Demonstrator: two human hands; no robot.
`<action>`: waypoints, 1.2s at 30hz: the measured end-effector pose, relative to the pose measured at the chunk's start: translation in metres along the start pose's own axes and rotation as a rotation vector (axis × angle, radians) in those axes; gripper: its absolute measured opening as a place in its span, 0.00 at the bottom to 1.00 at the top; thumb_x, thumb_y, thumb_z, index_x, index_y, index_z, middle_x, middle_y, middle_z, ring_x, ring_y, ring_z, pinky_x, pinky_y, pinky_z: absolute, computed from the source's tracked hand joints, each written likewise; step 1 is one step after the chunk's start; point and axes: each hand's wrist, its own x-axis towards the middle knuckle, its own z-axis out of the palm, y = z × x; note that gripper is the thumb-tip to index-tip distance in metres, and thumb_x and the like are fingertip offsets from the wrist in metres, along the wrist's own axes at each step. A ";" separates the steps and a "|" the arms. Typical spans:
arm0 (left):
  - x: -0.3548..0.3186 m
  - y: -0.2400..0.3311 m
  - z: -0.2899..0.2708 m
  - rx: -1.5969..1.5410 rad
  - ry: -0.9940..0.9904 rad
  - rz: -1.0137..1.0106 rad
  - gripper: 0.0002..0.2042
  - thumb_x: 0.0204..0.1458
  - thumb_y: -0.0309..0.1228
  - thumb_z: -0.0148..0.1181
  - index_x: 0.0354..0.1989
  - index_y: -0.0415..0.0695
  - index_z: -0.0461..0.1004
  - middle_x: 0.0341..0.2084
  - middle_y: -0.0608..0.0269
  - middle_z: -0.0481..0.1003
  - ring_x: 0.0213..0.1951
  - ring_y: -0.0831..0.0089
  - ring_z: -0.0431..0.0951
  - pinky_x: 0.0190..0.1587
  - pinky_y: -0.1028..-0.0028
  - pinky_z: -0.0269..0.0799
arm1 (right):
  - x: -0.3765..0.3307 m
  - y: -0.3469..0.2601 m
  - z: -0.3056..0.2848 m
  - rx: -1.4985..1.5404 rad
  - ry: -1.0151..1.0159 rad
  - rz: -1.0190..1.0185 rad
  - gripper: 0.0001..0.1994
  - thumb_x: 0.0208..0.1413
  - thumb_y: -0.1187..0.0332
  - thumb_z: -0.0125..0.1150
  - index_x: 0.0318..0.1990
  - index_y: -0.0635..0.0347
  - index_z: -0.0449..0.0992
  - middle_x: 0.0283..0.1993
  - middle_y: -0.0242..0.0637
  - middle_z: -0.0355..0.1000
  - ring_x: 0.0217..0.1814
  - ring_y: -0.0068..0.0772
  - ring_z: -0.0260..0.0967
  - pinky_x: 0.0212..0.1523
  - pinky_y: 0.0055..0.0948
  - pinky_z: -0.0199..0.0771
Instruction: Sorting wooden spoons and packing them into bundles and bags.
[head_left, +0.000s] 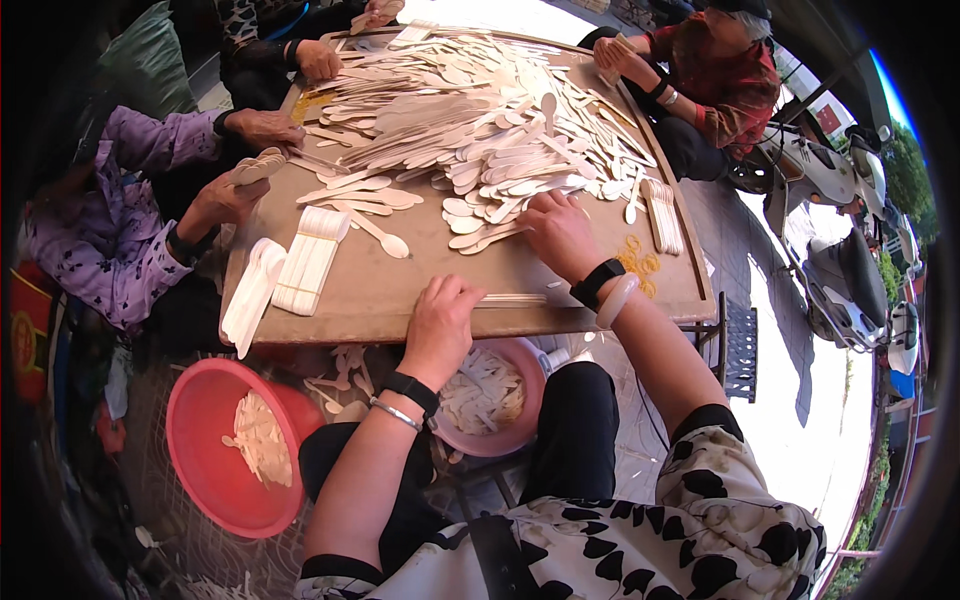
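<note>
Spoons [510, 175] of pale wood lie heaped just beyond my right grip [558, 232], whose fingertips reach down to the near edge of the pile; I cannot tell whether they pinch one. My left grip [446, 315] is closed on one end of some thin sticks [515, 298], which point rightward from it along the near edge of the surface [385, 282]. Left of that grip lies a banded bundle [310, 262]; yellow rubber bands [638, 265] sit just right of my right grip.
</note>
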 end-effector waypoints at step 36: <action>-0.008 -0.008 -0.015 -0.046 0.121 -0.096 0.09 0.52 0.18 0.55 0.40 0.41 0.78 0.41 0.59 0.76 0.49 0.55 0.74 0.52 0.59 0.73 | -0.016 -0.014 -0.017 0.637 -0.134 0.219 0.08 0.57 0.69 0.67 0.40 0.64 0.84 0.38 0.47 0.78 0.39 0.48 0.78 0.43 0.40 0.77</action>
